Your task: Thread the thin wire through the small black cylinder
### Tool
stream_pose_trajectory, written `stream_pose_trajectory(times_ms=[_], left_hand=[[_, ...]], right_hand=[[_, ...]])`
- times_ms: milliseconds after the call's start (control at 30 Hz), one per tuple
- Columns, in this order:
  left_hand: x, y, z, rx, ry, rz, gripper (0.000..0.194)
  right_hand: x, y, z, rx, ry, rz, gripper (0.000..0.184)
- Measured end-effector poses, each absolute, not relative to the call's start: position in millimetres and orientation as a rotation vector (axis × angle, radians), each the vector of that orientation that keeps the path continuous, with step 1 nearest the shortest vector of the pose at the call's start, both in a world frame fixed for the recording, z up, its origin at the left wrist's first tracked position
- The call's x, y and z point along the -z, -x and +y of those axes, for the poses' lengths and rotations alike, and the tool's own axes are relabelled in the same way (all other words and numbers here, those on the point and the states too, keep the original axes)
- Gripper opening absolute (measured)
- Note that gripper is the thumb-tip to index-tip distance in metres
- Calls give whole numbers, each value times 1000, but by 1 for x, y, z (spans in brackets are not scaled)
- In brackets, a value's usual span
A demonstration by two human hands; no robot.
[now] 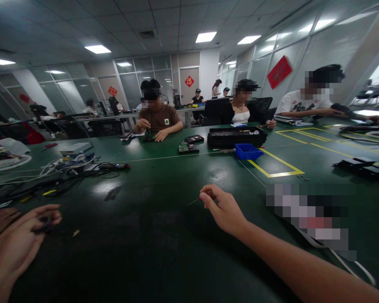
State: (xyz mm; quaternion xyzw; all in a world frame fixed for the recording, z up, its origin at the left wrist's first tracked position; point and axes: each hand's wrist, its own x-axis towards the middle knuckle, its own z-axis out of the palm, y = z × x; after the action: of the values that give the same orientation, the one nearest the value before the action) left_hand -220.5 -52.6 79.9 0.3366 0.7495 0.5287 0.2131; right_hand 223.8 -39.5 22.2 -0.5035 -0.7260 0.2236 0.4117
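My right hand [224, 208] is above the green table [139, 261], its fingers closed round the reddish-brown handle of a small screwdriver [194, 202]. The thin metal shaft points left and slightly down. At the left edge, my left hand [25, 240] has its fingers curled round a small dark object [44, 225] that looks rounded; its kind cannot be made out. A small pale scrap [76, 232] lies on the table just right of that hand. Behind the left hand is a brownish shape [0, 221], perhaps another hand, partly hidden.
Black cables [66, 179] and a grey box [76, 148] lie at the left. Ahead are circuit boards [188, 148], a black case [236, 138] and a blue bin [248, 152]. A strap [316, 242] lies right. Several people sit across the table.
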Motion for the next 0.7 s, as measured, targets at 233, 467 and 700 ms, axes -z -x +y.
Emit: stream_pose_trajectory(times_ms=[233,467,700], left_hand=[[-50,108,-20,-1220,-1294,1461,33],[-39,-8,-20,-731,-1773,1184,29],[-15,-32,-9,-896,-1971,1343,51]], right_hand=[[-19,-226,-38,-552,1245,-1841,21],[-18,-224,-37,-540,1217,-1858,21],[-25,-225,-40,-460,1257,-1832,15]])
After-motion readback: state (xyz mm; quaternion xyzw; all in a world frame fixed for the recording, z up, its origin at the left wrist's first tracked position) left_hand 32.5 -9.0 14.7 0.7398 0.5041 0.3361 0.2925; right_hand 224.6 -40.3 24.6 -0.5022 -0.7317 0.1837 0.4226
